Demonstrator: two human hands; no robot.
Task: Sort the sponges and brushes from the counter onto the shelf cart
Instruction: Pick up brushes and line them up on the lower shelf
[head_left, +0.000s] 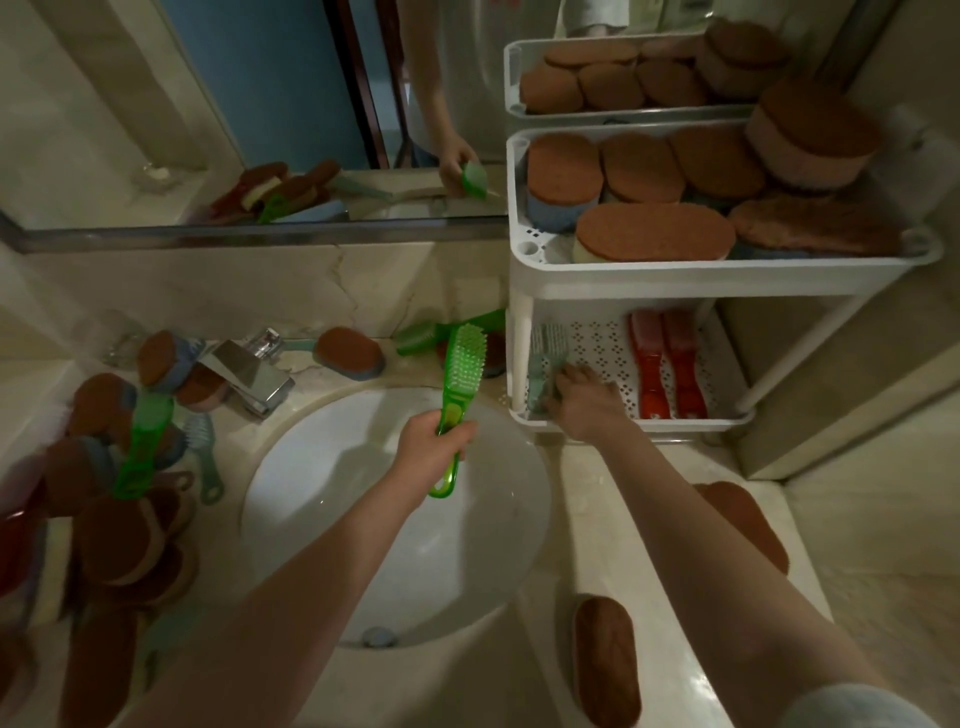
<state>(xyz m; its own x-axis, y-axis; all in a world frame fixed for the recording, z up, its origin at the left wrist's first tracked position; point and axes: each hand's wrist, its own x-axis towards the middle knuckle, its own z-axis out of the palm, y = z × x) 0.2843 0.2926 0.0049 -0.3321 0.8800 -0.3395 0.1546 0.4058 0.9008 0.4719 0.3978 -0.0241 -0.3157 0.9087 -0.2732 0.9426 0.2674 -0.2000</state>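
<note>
My left hand (434, 449) grips the handle of a bright green brush (460, 382) over the sink, bristles pointing away. My right hand (584, 397) reaches into the lower tray (691, 423) of the white shelf cart and holds a pale teal brush (545, 358) at the tray's left side. Two red brushes (667, 369) lie in that tray to the right. The upper tray (727, 267) holds several brown-topped sponges (654, 234). More sponges (117, 540) and a green brush (143, 447) are piled on the counter at the left.
A round white sink (332, 467) fills the middle, with a chrome tap (249, 371) behind it. A sponge (350, 353) and another green brush (431, 335) lie by the back wall. Two sponges (605, 660) lie on the counter at the right. A mirror (234, 104) hangs above.
</note>
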